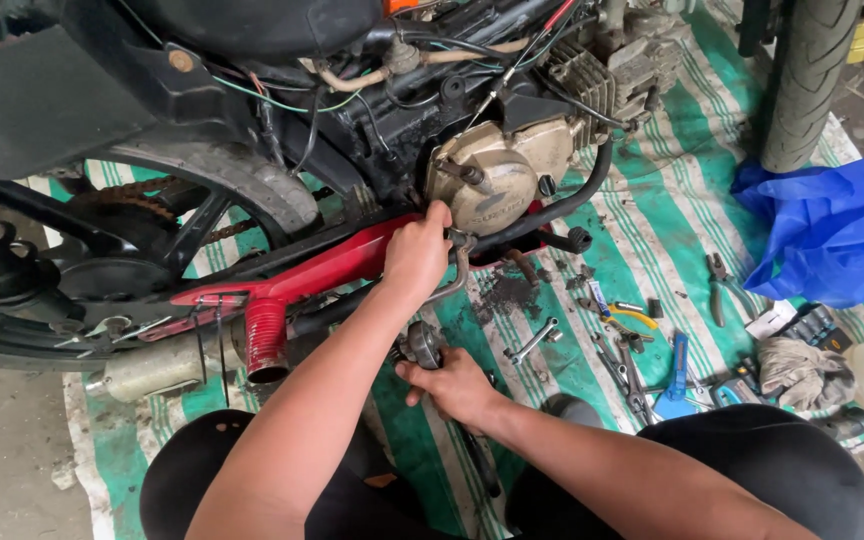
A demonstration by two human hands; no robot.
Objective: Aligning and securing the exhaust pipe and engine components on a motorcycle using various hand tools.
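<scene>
A motorcycle lies in front of me on a green and white striped tarp. My left hand reaches up under the tan engine cover and grips a bent metal lever beside the red frame piece. Lower down, my right hand holds a round dark metal part just above the tarp. My knees in black trousers frame the bottom of the view.
The rear wheel with its chain is at left, a second tyre at top right. A spanner, pliers, a blue tool, a rag and a blue plastic bag lie at right.
</scene>
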